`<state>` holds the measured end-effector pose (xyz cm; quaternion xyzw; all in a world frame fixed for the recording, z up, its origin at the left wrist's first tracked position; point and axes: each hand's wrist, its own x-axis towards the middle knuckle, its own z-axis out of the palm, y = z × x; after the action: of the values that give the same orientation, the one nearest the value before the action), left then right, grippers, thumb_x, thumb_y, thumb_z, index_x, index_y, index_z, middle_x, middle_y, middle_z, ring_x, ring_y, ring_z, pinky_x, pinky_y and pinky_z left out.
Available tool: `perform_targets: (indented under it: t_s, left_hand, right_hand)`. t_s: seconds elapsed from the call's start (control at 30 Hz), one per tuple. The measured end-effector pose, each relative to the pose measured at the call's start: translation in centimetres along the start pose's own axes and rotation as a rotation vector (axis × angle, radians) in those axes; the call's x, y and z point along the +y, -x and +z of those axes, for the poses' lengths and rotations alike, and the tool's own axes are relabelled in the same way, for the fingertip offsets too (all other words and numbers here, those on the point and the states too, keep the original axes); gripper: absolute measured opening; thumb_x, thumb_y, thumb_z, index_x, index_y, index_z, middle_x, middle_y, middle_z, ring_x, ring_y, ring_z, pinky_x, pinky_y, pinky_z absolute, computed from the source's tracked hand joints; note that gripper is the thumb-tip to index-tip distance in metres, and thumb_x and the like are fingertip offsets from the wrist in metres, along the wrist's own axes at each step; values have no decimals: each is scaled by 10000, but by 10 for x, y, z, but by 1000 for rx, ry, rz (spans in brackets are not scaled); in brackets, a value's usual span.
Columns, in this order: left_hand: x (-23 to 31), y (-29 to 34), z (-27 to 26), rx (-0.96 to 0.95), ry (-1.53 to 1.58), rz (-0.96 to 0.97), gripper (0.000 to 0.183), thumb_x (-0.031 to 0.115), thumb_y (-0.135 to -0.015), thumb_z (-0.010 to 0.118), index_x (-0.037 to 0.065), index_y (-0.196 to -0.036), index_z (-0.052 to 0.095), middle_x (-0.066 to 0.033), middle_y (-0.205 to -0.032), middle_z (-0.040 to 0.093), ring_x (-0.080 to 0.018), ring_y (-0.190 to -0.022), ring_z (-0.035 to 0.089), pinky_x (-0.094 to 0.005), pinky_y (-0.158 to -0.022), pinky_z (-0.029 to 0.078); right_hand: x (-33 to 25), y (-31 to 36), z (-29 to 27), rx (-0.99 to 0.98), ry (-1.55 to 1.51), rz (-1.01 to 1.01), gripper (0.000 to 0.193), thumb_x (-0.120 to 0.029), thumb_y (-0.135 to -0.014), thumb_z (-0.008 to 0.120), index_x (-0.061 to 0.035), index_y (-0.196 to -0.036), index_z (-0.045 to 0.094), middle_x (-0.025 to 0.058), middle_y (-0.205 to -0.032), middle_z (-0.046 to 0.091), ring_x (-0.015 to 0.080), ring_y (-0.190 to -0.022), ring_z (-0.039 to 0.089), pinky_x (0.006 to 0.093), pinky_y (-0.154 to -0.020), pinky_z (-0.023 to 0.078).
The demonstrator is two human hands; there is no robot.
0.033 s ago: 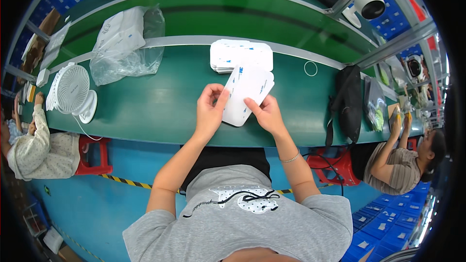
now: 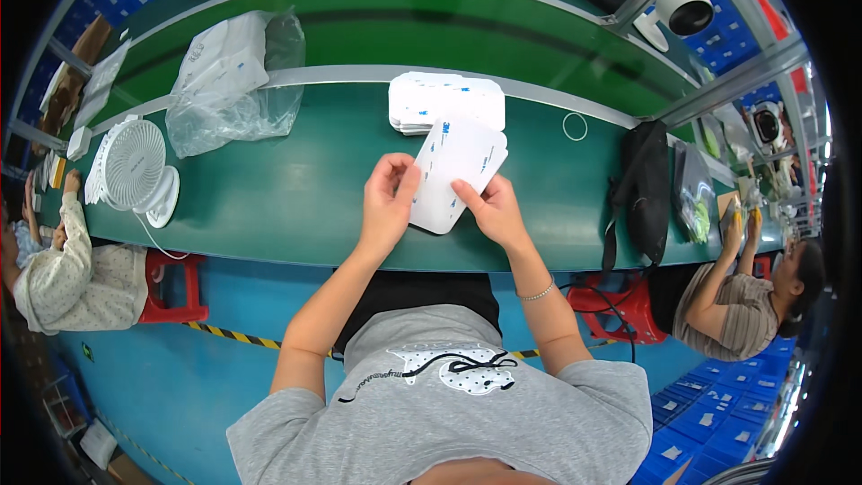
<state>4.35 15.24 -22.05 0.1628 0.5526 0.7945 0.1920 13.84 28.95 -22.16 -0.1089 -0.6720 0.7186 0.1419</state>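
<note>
Between my hands is a small stack of white sheets (image 2: 449,166) with rounded corners and small blue print, tilted over the green table. Along its left edge my left hand (image 2: 391,200) grips it, thumb in front and fingers curled. My right hand (image 2: 494,211) holds the lower right side, its thumb pressed on the front face and the other fingers mostly hidden behind. Just beyond lies a thicker pile of similar white sheets (image 2: 449,99), partly covered by the held ones.
A clear plastic bag with white sheets (image 2: 224,72) and a white fan (image 2: 135,166) stand left. To the right are a white ring (image 2: 575,127), a black bag (image 2: 642,189) and a plastic packet (image 2: 694,198). People sit at both sides on red stools (image 2: 175,287).
My left thumb has shifted slightly left and down along the edge of the held sheets. Everything else looks the same.
</note>
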Motion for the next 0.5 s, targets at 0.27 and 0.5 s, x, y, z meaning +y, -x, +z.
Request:
perform_targets:
  t_s: [0.27,0.5]
  left_hand:
    - [9,-15,-25,-329,225,-375,351,227,-904,610,-60,-1107,603,-108,-974,657,-150,-830,638,-278,-731,535]
    - [15,-13,-27,-394,163,-303,266,128,-858,663,-68,-1035,635,-129,-948,664,-171,-819,651,-298,-730,558]
  right_hand:
    - [3,2,-4,-34,-128,44,314,-146,-893,620,44,-1136,563,91,-1086,630,139,-985,582,288,-863,468]
    - [6,4,-9,-52,-145,19,293,-138,-890,621,40,-1119,583,88,-1061,641,142,-964,591,291,-852,474]
